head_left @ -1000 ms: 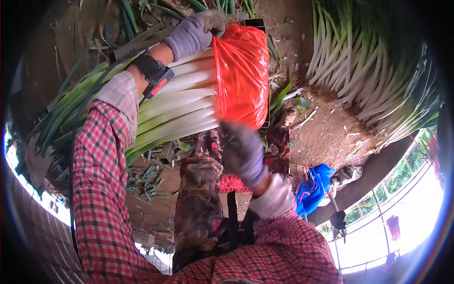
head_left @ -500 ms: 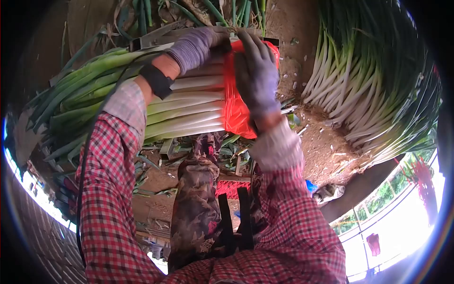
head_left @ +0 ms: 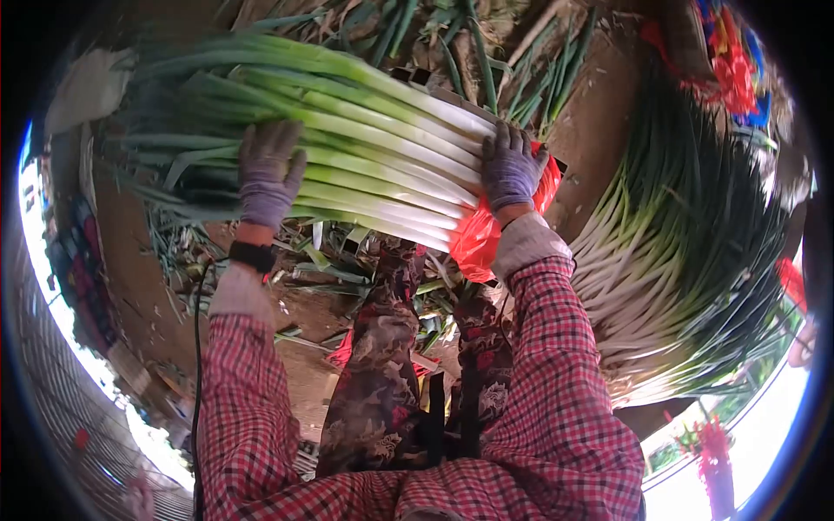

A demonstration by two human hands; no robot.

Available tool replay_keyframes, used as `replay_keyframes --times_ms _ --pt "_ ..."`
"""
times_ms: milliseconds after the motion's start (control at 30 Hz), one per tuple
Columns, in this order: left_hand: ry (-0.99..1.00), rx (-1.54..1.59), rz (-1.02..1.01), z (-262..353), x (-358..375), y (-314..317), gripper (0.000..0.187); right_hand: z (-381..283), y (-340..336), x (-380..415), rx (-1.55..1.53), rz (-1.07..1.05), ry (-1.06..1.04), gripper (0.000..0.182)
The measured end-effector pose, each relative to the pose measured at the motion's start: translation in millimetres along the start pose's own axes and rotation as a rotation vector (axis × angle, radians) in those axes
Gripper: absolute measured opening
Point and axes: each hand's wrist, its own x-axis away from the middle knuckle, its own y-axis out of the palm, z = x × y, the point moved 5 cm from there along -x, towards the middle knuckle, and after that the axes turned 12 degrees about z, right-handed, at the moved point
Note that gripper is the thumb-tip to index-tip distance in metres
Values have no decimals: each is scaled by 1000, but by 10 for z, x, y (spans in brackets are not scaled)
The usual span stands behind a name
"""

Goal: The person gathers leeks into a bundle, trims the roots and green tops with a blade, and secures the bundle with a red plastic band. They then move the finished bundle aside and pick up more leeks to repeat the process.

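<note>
A bundle of green onions (head_left: 373, 148) lies across in front of me, leaves to the left and white stalks to the right. Red plastic (head_left: 476, 241) covers its right end. My left hand (head_left: 269, 169), in a purple and grey glove, rests on the green leaves with its fingers apart. My right hand (head_left: 511, 169), gloved the same way, lies over the white stalks at the edge of the red plastic, fingers spread a little.
A large heap of green onions (head_left: 643, 252) lies on the ground at the right. Loose leaves (head_left: 473, 52) are scattered beyond the bundle. Colourful bags (head_left: 734, 65) are at the top right. My legs (head_left: 373, 373) are below the bundle.
My left hand has moved from the red plastic leftwards onto the leaves. My right hand now lies flatter on the stalks by the plastic. The view has shifted and the bundle appears more tilted.
</note>
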Motion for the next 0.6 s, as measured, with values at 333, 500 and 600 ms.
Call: replay_keyframes --times_ms 333,500,600 --pt "-117 -48 127 -58 397 450 37 -659 130 86 -42 250 -68 70" --pt "-127 -13 121 -105 375 496 35 -692 155 27 -114 203 -113 65" --pt "-122 6 197 -123 380 615 37 -693 160 -59 -111 218 -158 62"
